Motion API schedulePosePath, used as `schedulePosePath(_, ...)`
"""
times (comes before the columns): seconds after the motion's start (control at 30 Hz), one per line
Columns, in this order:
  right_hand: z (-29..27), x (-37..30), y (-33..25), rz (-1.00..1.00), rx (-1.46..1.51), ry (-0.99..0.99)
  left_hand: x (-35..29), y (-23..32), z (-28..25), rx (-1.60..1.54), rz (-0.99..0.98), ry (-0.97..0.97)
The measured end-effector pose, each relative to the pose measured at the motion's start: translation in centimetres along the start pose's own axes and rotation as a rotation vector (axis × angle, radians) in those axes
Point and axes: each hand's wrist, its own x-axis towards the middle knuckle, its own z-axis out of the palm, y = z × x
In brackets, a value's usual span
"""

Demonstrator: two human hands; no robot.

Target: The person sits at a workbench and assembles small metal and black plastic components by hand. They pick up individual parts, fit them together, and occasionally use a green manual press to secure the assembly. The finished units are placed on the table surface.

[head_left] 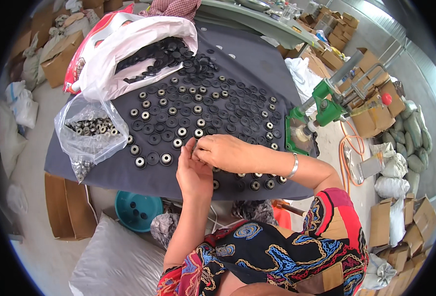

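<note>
My left hand (194,175) is cupped at the near part of the cloth-covered table, its fingers curled upward. Over it bends my right hand (230,154), the fingertips pinched together at the left fingers. What lies between them is hidden, apart from a small greyish glint. Around both hands, black plastic rings (153,158) lie flat in loose rows. Many carry a small metal bearing (166,158) in the centre, such as the bearing (198,132) just beyond my fingers. Farther back, several rings hold no bearing.
A clear bag of metal bearings (92,129) sits at the table's left edge. Behind it, a white sack (102,74) spills black rings. A green hand press (297,129) stands at the right edge. Below are a teal basin (138,211) and a stuffed white sack (114,261).
</note>
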Motion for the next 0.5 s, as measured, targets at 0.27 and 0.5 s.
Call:
schedulePosePath(0.27, -1.9, 1.1, 3.0, -0.195, 0.031, 0.086, 0.1, -0.1, 0.3, 0.037, 0.051, -0.024)
schedulePosePath(0.5, -8.0, 3.7, 19.1, 0.386, 0.029, 0.500, 0.5, -0.5, -0.2, 0.092, 0.027, -0.100)
